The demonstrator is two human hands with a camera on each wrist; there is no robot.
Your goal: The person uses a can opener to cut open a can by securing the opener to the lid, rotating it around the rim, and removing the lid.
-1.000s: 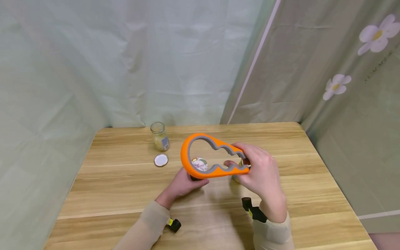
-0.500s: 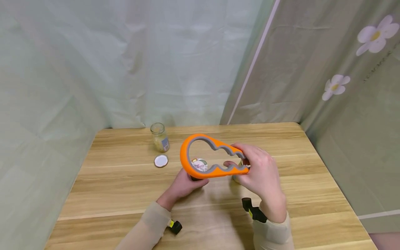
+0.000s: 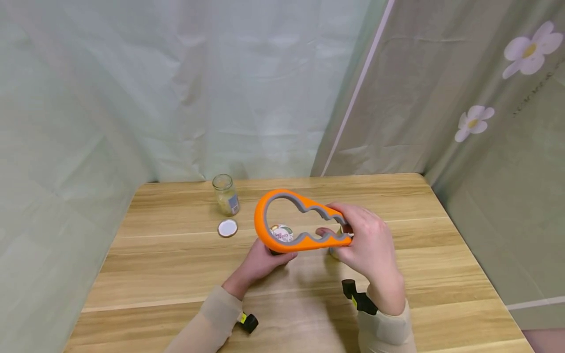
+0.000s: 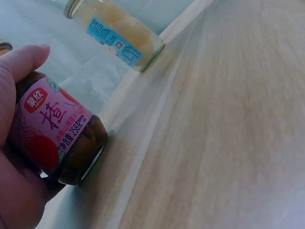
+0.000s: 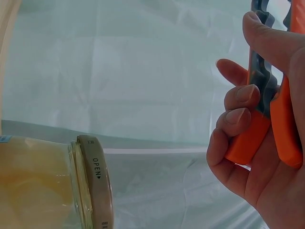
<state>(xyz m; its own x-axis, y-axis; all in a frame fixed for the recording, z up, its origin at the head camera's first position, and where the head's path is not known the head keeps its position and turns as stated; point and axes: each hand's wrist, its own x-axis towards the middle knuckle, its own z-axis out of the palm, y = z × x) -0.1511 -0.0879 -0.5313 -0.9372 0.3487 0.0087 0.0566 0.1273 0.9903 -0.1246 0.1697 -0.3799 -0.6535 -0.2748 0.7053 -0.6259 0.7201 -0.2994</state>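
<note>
My left hand (image 3: 258, 262) grips a dark jar (image 4: 52, 124) with a pink label, standing upright on the table; its printed lid (image 3: 282, 232) faces up. In my right hand (image 3: 371, 235) are the handles of an orange jar opener (image 3: 261, 220) with grey wavy inner edges, fingers curled round them. The opener's wide loop hovers over the left part of the table, overlapping the lid in the head view. Behind the right hand stands a lidded glass jar (image 5: 35, 183) of pale yellow pieces, mostly hidden in the head view.
An open glass jar (image 3: 227, 198) with yellowish contents stands at the back left of the wooden table (image 3: 145, 264). A loose lid (image 3: 227, 227) lies in front of it, white side up. Curtains (image 3: 265, 88) hang behind the back edge.
</note>
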